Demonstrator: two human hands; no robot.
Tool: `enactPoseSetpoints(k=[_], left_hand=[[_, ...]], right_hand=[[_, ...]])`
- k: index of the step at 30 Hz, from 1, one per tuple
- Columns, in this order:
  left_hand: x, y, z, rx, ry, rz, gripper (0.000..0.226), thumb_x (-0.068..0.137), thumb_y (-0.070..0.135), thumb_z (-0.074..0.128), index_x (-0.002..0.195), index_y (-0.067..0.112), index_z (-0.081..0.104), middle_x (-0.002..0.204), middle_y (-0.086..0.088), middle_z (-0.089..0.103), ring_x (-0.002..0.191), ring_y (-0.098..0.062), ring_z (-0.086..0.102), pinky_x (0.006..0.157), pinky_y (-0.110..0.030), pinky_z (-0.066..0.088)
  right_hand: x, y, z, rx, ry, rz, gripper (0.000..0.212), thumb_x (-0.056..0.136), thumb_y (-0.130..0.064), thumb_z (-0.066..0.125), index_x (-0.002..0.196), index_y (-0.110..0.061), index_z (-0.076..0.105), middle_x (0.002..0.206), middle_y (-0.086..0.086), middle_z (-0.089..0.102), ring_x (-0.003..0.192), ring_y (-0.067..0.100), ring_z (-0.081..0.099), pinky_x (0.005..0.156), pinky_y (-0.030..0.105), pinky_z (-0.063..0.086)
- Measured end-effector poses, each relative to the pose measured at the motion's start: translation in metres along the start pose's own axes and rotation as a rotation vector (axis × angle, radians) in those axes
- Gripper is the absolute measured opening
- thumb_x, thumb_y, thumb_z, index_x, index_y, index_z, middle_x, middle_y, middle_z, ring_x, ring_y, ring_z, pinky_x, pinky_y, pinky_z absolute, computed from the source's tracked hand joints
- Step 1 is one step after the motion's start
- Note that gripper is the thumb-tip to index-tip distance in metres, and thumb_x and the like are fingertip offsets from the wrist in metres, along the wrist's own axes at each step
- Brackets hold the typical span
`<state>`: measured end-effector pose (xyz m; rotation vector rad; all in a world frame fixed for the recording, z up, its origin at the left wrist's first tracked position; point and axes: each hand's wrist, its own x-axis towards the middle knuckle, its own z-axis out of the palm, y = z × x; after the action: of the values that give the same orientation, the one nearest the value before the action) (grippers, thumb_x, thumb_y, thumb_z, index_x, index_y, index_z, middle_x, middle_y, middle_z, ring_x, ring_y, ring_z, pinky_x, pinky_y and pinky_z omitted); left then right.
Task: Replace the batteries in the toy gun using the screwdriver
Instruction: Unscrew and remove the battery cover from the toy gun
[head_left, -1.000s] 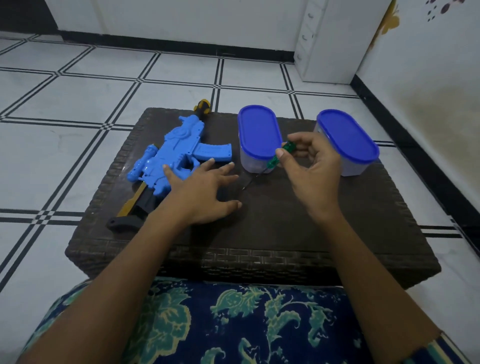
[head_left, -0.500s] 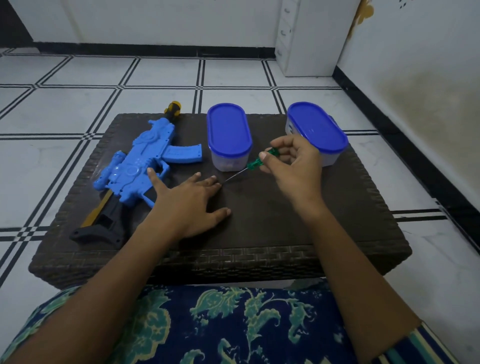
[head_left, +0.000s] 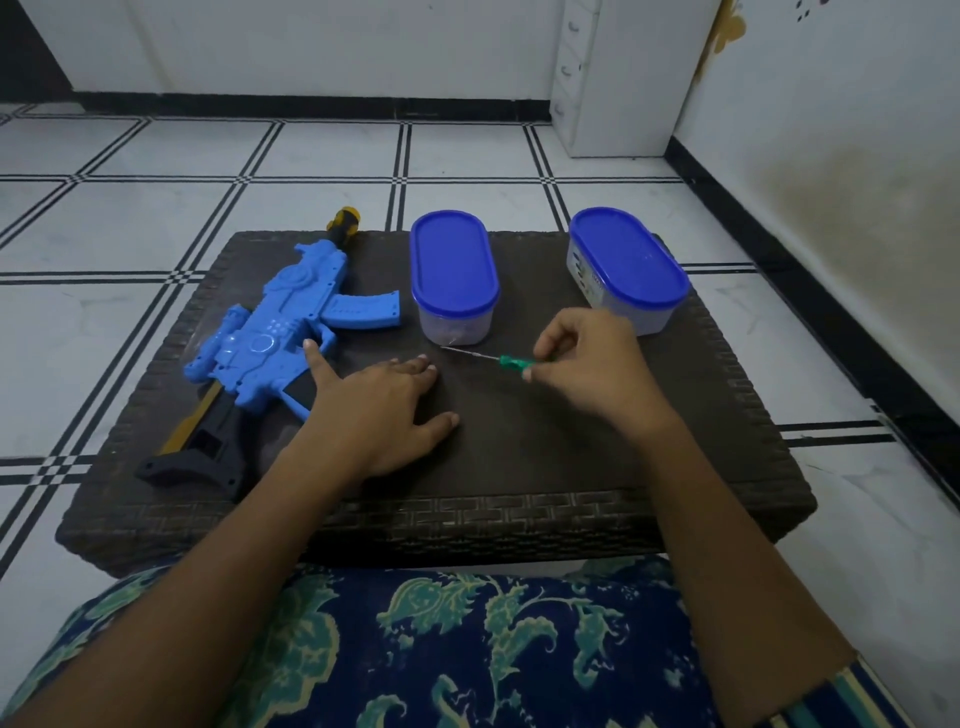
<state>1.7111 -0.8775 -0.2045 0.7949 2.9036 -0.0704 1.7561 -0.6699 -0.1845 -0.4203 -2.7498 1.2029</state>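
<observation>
A blue toy gun (head_left: 283, 332) with a black stock and a yellow-black muzzle lies on the left of the dark woven table (head_left: 519, 467). My left hand (head_left: 379, 400) lies flat on the table, fingers spread, its little finger touching the gun's grip. My right hand (head_left: 592, 364) pinches the green handle of a small screwdriver (head_left: 498, 359). The metal shaft points left, low over the table, toward the nearer container.
Two clear containers with blue lids stand at the back of the table, one in the middle (head_left: 454, 275) and one at the right (head_left: 626, 267). A white drawer unit (head_left: 618, 78) stands by the far wall. Tiled floor surrounds the table.
My right hand has lowered and turned the screwdriver, so it now lies nearly level and points left. The left hand stays flat beside the gun. The camera has tilted a little.
</observation>
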Motion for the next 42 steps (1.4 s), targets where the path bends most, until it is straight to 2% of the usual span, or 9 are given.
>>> enactPoseSetpoints(k=[4, 11, 17, 24, 28, 31, 33, 38, 42], left_hand=[[0.003, -0.008, -0.003, -0.099, 0.019, 0.009, 0.065, 0.088, 0.068, 0.031, 0.144, 0.034, 0.035, 0.152, 0.017, 0.034, 0.138, -0.014, 0.037, 0.106, -0.075, -0.001], [-0.004, -0.025, -0.008, -0.199, 0.127, -0.006, 0.067, 0.081, 0.064, 0.053, 0.137, 0.028, 0.047, 0.146, 0.010, 0.045, 0.134, -0.015, 0.041, 0.113, -0.059, 0.022], [-0.021, -0.054, -0.006, -0.177, 0.266, -0.151, 0.065, 0.068, 0.064, 0.067, 0.116, 0.019, 0.058, 0.122, 0.002, 0.053, 0.114, -0.022, 0.050, 0.089, -0.045, 0.048], [-0.030, -0.074, 0.003, -0.163, 0.307, -0.080, 0.063, 0.069, 0.070, 0.055, 0.098, 0.014, 0.061, 0.103, -0.004, 0.057, 0.095, -0.022, 0.057, 0.074, -0.033, 0.046], [-0.027, -0.081, -0.003, -0.055, 0.253, 0.002, 0.068, 0.072, 0.074, 0.037, 0.087, 0.013, 0.063, 0.090, -0.006, 0.060, 0.083, -0.025, 0.058, 0.069, -0.035, 0.045], [-0.028, -0.092, -0.008, -0.257, 0.324, 0.029, 0.064, 0.073, 0.067, 0.028, 0.060, 0.011, 0.055, 0.058, -0.006, 0.053, 0.056, -0.014, 0.046, 0.057, -0.034, 0.041], [-0.030, -0.101, -0.009, -0.369, 0.405, 0.070, 0.058, 0.080, 0.060, 0.031, 0.052, 0.013, 0.050, 0.046, -0.002, 0.043, 0.046, -0.011, 0.039, 0.050, -0.029, 0.028], [-0.035, -0.101, -0.005, -0.615, 0.631, 0.002, 0.051, 0.094, 0.043, 0.048, 0.054, 0.011, 0.048, 0.042, -0.001, 0.038, 0.044, -0.018, 0.039, 0.046, -0.024, 0.026], [-0.037, -0.087, -0.013, -1.051, 0.713, -0.187, 0.058, 0.095, 0.042, 0.051, 0.068, -0.008, 0.061, 0.053, -0.021, 0.055, 0.041, -0.024, 0.050, 0.039, -0.033, 0.036]], right_hand=[[-0.002, -0.001, 0.006, -0.167, -0.150, 0.023, 0.027, 0.074, -0.003, 0.080, 0.086, -0.022, 0.065, 0.087, -0.003, 0.066, 0.081, 0.010, 0.064, 0.079, 0.032, 0.059], [-0.004, -0.013, 0.017, -0.228, -0.031, -0.074, 0.028, 0.079, -0.018, 0.079, 0.103, -0.023, 0.065, 0.100, -0.005, 0.065, 0.089, 0.011, 0.062, 0.083, 0.032, 0.056], [-0.010, -0.048, 0.049, -0.138, -0.138, -0.328, 0.023, 0.085, -0.010, 0.073, 0.107, -0.014, 0.069, 0.096, -0.002, 0.065, 0.078, 0.006, 0.059, 0.073, 0.018, 0.050], [-0.004, -0.076, 0.086, -0.162, -0.378, -0.438, 0.034, 0.085, 0.000, 0.070, 0.117, -0.010, 0.066, 0.113, 0.005, 0.065, 0.097, 0.014, 0.064, 0.087, 0.029, 0.055], [-0.002, -0.085, 0.094, -0.271, -0.430, -0.482, 0.032, 0.085, -0.002, 0.067, 0.115, -0.011, 0.066, 0.105, 0.006, 0.066, 0.090, 0.018, 0.062, 0.081, 0.035, 0.053], [-0.001, -0.083, 0.095, -0.288, -0.439, -0.520, 0.018, 0.083, -0.002, 0.069, 0.098, -0.011, 0.066, 0.092, 0.000, 0.063, 0.081, 0.015, 0.057, 0.071, 0.035, 0.048], [0.000, -0.082, 0.095, -0.296, -0.440, -0.522, 0.028, 0.081, -0.009, 0.075, 0.108, -0.011, 0.068, 0.093, -0.003, 0.061, 0.083, 0.013, 0.056, 0.072, 0.029, 0.047], [-0.002, -0.083, 0.095, -0.117, -0.388, -0.478, 0.065, 0.073, -0.012, 0.083, 0.133, -0.015, 0.058, 0.114, -0.005, 0.063, 0.100, 0.005, 0.059, 0.081, 0.018, 0.050], [-0.010, -0.093, 0.097, 0.116, -0.321, -0.395, 0.076, 0.067, -0.034, 0.088, 0.134, -0.025, 0.056, 0.108, -0.013, 0.064, 0.100, 0.001, 0.061, 0.078, 0.014, 0.050]])
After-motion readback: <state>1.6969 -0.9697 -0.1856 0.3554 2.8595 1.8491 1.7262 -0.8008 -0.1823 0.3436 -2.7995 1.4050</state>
